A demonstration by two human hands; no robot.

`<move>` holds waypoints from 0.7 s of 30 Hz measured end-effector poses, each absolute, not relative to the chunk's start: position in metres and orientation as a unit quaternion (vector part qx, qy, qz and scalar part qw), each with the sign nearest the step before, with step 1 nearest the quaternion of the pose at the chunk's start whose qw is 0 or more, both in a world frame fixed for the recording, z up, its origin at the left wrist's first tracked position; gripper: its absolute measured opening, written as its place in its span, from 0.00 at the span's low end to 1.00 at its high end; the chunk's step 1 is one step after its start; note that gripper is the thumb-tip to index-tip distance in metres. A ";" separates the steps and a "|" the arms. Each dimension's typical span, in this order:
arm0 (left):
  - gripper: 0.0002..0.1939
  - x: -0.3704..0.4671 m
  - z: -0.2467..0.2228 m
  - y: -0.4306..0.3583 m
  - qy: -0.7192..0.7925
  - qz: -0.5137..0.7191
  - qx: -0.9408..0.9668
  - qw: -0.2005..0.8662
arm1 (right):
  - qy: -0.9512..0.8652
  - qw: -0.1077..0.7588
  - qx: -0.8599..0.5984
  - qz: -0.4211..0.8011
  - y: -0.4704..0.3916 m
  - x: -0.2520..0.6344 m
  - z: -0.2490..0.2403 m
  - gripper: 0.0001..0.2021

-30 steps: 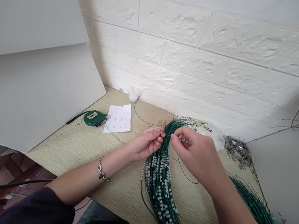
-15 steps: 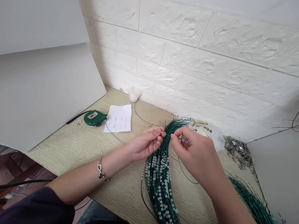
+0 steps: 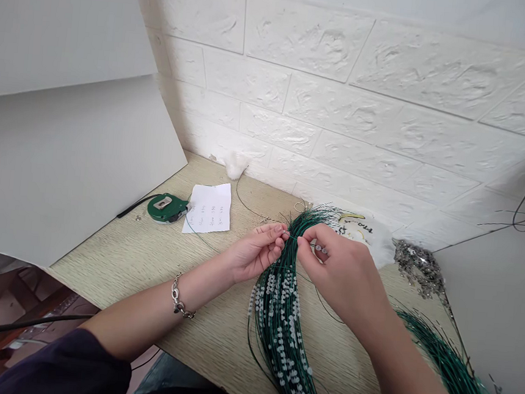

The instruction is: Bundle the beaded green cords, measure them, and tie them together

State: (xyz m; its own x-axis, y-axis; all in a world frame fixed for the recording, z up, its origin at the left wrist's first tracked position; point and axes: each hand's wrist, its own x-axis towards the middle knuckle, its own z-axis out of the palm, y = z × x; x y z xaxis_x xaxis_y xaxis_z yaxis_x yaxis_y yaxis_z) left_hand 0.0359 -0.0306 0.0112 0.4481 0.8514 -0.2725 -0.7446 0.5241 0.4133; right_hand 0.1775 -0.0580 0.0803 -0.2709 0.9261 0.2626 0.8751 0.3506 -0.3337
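Spanning the narrow gap between two pinching grips, a thin green wire (image 3: 293,237) crosses above a bundle of beaded wires (image 3: 284,327) on the tabletop (image 3: 145,279). The left hand (image 3: 257,255) pinches it between thumb and forefinger; the right hand (image 3: 345,268) does likewise just beside, translucent beads (image 3: 321,249) showing within its curl. A green tape measure (image 3: 166,208) lies left.

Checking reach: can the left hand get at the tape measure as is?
Likely yes: the tape measure lies uncovered on that side, though the left hand is busy pinching a green strand.
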 end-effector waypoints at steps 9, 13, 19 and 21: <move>0.05 0.036 0.009 -0.031 0.205 0.477 0.145 0.842 | -0.795 0.198 -0.570 0.055 -0.060 0.174 0.077 0.08; 0.04 0.036 0.011 -0.032 0.209 0.475 0.152 0.841 | -0.797 0.196 -0.569 0.054 -0.060 0.173 0.075 0.08; 0.03 0.036 0.009 -0.032 0.217 0.476 0.165 0.836 | -0.792 0.198 -0.575 0.053 -0.059 0.174 0.075 0.08; 0.03 0.036 0.008 -0.032 0.221 0.478 0.173 0.832 | -0.792 0.195 -0.576 0.054 -0.059 0.174 0.075 0.08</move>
State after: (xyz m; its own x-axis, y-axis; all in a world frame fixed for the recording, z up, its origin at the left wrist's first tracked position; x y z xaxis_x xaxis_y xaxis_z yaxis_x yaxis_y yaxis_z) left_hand 0.0361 -0.0316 0.0083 0.4451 0.8725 -0.2017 -0.7192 0.4825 0.5000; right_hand 0.1742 -0.0589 0.0745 -0.2606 0.9332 0.2473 0.8912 0.3310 -0.3102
